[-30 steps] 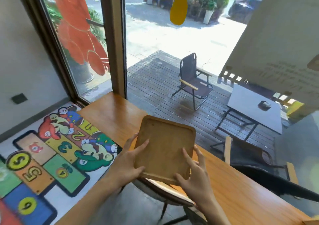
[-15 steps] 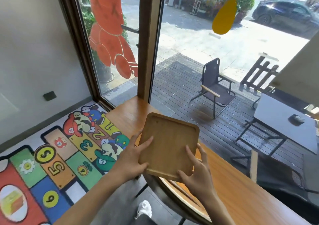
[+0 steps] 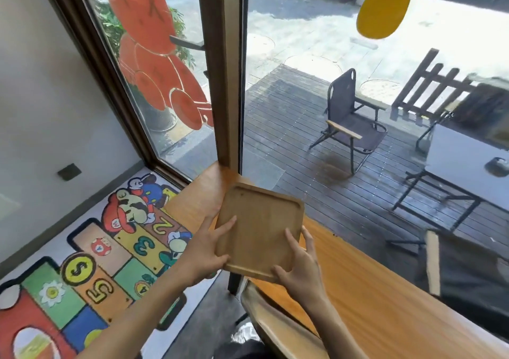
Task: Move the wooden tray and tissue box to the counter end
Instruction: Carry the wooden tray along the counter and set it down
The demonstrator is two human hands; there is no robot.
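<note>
Wooden and square, a shallow light-brown tray with rounded corners sits clasped in a two-handed grip: the left hand clamps its near-left edge, the right hand its near-right corner, thumbs on top. It is held tilted above the orange-brown wooden surface, near the end by the brown window post. A colourful numbered cartoon floor mat lies left.

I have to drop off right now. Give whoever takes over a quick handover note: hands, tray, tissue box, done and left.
Left hand and right hand: both grip the near edge of the wooden tray.
Tray: empty, held over the counter, near its window end.
Tissue box: not in view.
Done: tray picked up and carried to the end.
Left: set it down, then fetch the tissue box.
</note>
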